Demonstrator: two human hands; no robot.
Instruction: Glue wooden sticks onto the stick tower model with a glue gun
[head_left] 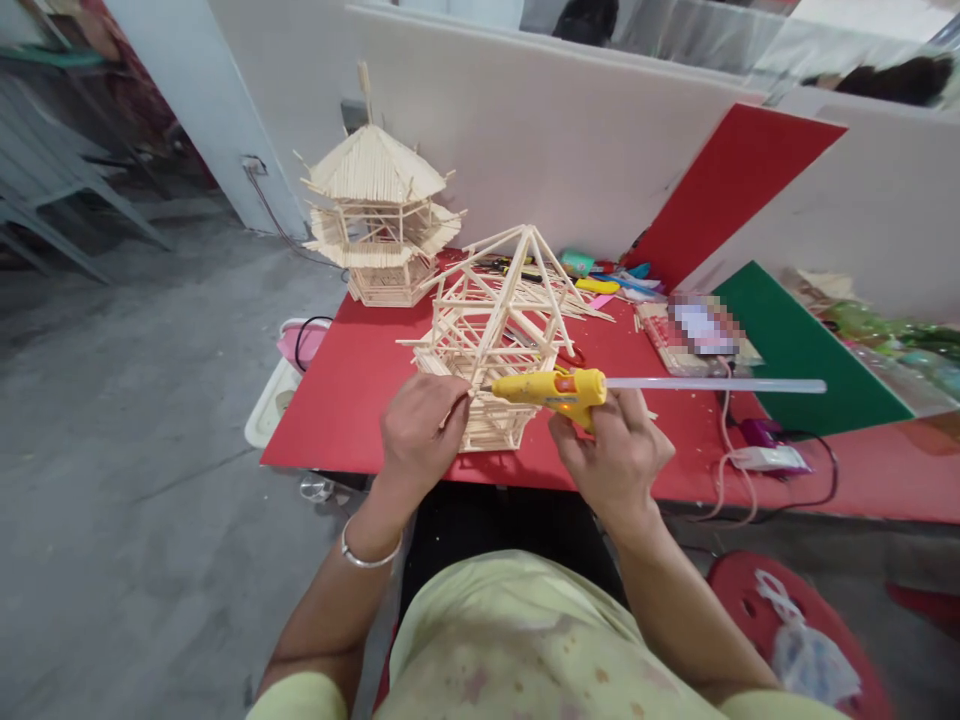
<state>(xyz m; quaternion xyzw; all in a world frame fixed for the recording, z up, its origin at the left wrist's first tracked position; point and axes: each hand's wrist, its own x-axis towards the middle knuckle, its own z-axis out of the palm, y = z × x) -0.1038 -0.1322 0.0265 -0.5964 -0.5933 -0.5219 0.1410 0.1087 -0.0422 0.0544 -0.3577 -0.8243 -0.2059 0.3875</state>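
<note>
My right hand (619,455) is wrapped round the handle of a yellow hot glue gun (544,387). A long clear glue stick (712,384) sticks out of its back end. The gun's nozzle points left, at the near side of an unfinished pagoda model (517,290) built of thin wooden sticks. At that spot my left hand (424,425) pinches a stick at the model's near left edge; the fingertips are close to the nozzle. The upper frame of the model is bare sticks that meet at a peak.
A second stick pagoda (379,225) with covered roofs stands at the table's back left. Loose sticks (592,300), a yellow-handled tool (598,286) and a green tape roll (576,262) lie behind the model. To the right are a phone (705,325), a green board (817,360) and cables.
</note>
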